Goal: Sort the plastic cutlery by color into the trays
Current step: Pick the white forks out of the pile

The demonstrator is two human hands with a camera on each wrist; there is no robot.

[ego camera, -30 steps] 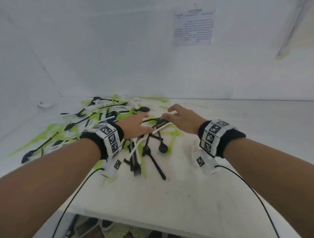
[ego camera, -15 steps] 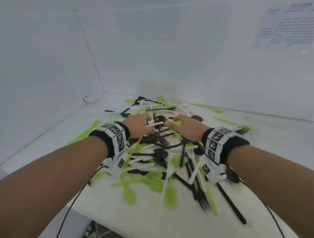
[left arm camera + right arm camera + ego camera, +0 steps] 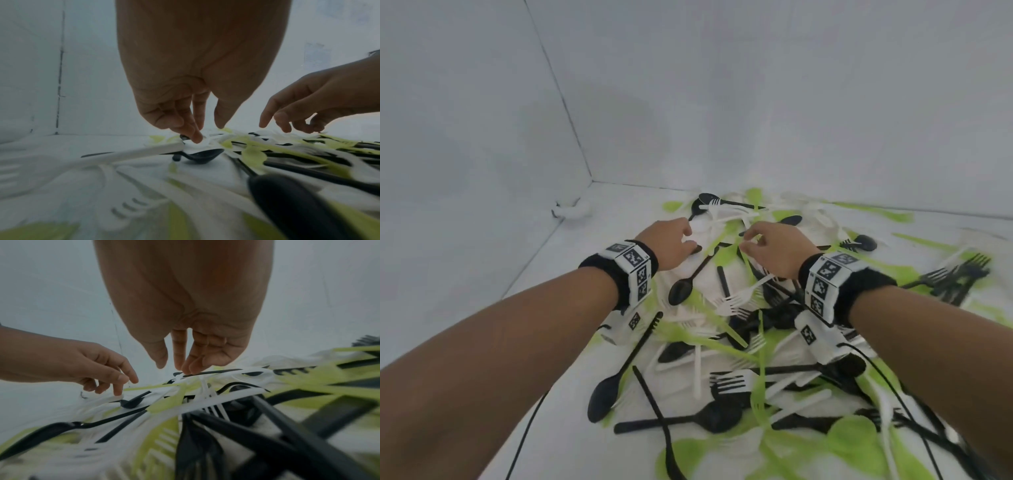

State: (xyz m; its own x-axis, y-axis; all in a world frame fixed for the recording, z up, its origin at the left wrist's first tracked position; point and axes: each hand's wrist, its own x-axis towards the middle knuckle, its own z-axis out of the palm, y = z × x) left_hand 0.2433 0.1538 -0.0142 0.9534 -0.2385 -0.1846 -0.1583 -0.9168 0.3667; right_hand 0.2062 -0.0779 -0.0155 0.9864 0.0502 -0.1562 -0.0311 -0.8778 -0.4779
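Head view first, going left to right: compared to a moment back, my view has swung down and left, so way more of the cutlery pile [image 3: 753, 342] fills the lower right of the frame, and both hands have moved to the far end of the heap, near the corner of the walls. No trays in any frame, so nothing's sorted yet as far as I can tell.

Left of centre, my left hand [image 3: 671, 245] is down on the pile. From the left wrist view its fingers [image 3: 194, 137] are curled downward with the tips pressing on a white piece [image 3: 131, 152] that lies over a black spoon [image 3: 202, 156]. The thumb is apart from them, so it's more of a press than a proper pinch right now.

Right of centre, my right hand [image 3: 774, 250] hangs just over the tangle. The right wrist view shows its fingers [image 3: 190, 368] loosely bent, the tips touching a thin black handle [image 3: 213, 372] on top of white and green pieces, thumb apart, nothing actually held.

My guess is I'm picking one colour to start with; everything's interlocked, so lifting one piece may drag its neighbours along on the worktop [image 3: 571, 274].
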